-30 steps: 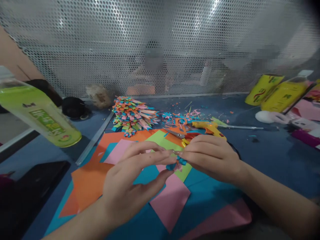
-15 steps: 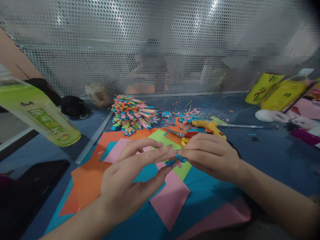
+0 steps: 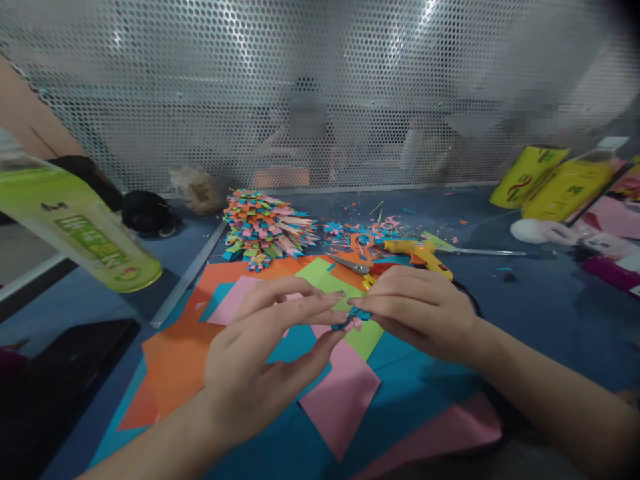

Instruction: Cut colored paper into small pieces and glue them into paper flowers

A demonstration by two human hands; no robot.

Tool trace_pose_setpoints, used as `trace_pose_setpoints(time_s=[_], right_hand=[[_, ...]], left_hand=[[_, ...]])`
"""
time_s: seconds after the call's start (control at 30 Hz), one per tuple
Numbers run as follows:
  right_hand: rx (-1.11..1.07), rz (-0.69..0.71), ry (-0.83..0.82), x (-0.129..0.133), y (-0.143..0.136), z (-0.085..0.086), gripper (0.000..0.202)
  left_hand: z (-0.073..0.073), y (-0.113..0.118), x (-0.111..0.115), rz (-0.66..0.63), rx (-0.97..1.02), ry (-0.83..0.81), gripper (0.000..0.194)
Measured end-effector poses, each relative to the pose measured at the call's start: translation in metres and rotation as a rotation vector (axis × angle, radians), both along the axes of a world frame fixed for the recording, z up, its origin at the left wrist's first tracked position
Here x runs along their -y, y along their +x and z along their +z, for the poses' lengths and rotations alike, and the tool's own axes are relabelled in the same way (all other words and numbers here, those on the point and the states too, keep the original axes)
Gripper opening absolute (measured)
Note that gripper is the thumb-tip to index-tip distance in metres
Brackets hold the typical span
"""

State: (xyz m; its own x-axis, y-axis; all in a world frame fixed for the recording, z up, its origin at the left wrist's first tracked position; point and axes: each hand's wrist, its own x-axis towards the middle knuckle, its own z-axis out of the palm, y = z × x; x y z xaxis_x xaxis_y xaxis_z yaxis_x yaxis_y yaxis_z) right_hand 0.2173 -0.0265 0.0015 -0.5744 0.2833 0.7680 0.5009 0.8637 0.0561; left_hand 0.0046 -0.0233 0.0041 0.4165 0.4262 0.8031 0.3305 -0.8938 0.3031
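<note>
Over the green sheet (image 3: 325, 275), the blue-and-pink paper flower (image 3: 359, 314) looks flatter than a second ago. From the sheet's left, the left hand (image 3: 255, 347) pinches it, thumb below; from its right, the right hand (image 3: 425, 313) pinches its other edge.

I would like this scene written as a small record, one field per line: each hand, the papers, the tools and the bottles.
Left hand: left hand, fingertips and thumb at a small blue-and-pink paper piece
Right hand: right hand, fingertips on the same piece
Papers: orange sheet, pink sheet, under and around the hands; fringed multicoloured paper stack behind
Tools: scissors and yellow glue gun, beyond the right hand
Bottles: green bottle at left, yellow-labelled bottle at right
</note>
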Motion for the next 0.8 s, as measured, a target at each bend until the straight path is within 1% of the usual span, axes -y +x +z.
trace_pose_setpoints(time_s=[0.17, 0.23, 0.33, 0.43, 0.57, 0.67, 0.73, 0.8], right_hand=[[-0.012, 0.015, -0.021, 0.0, 0.0, -0.001, 0.01], [-0.041, 0.032, -0.091, 0.0, -0.001, -0.002, 0.009], [-0.163, 0.057, -0.293, 0.001, -0.004, -0.003, 0.005], [-0.278, 0.04, -0.481, 0.0, -0.008, -0.003, 0.007], [-0.299, 0.014, -0.702, 0.0, -0.011, 0.0, 0.011], [-0.319, 0.018, -0.774, 0.001, -0.011, 0.001, 0.01], [-0.332, 0.018, -0.789, 0.001, -0.011, 0.001, 0.009], [-0.334, 0.014, -0.791, 0.001, -0.011, 0.0, 0.008]], left_hand=[[-0.001, -0.001, 0.0, 0.023, -0.008, 0.006, 0.045], [-0.002, -0.001, 0.0, 0.058, 0.003, -0.011, 0.045], [-0.002, -0.001, 0.0, 0.091, 0.048, -0.129, 0.049], [-0.003, 0.001, -0.002, 0.074, 0.109, -0.281, 0.05], [-0.004, 0.005, -0.004, 0.05, 0.186, -0.407, 0.045], [-0.003, 0.007, -0.004, 0.055, 0.213, -0.462, 0.042], [-0.001, 0.008, -0.004, 0.075, 0.225, -0.504, 0.037], [0.0, 0.009, -0.003, 0.072, 0.25, -0.585, 0.032]])
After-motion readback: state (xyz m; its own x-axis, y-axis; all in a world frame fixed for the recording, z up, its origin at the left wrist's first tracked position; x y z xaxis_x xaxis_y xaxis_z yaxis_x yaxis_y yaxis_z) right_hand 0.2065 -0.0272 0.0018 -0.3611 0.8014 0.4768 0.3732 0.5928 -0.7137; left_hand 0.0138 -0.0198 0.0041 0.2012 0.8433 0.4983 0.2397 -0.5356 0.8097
